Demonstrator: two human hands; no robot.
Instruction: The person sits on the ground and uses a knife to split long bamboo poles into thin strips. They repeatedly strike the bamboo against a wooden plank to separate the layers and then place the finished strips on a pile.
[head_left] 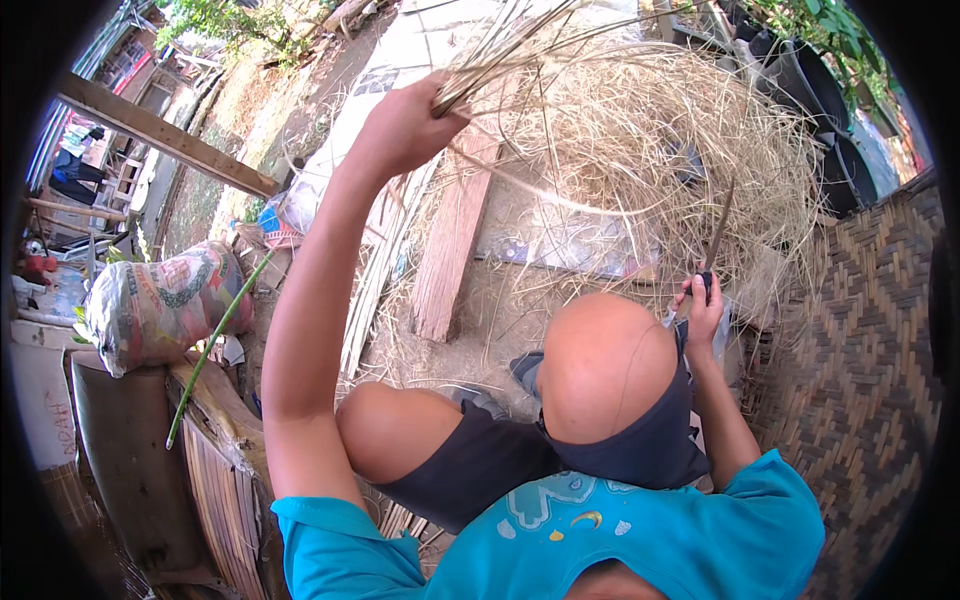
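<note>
My left hand (pixel 408 128) is stretched out ahead and closed around a bundle of thin bamboo strips (pixel 500 62), which fan away to the upper right. One pale strip curls down below the hand and bends to the right. Beside my right knee, my right hand (pixel 703 312) grips a knife (pixel 722 230) by its dark handle, the narrow blade pointing up and away from me. Beyond my knees lies a large tangled heap of pale shavings (pixel 640 130). Between the heap and my left arm, a wooden plank (pixel 455 240) rests on the ground.
A stuffed, patterned sack (pixel 165 305) lies at the left, near a slim green stick (pixel 215 335). A wooden beam (pixel 170 135) crosses the upper left. Woven bamboo matting (pixel 850 350) stands close on my right, with black tubs (pixel 815 95) behind the heap. Long pale strips (pixel 375 290) lie left of the plank.
</note>
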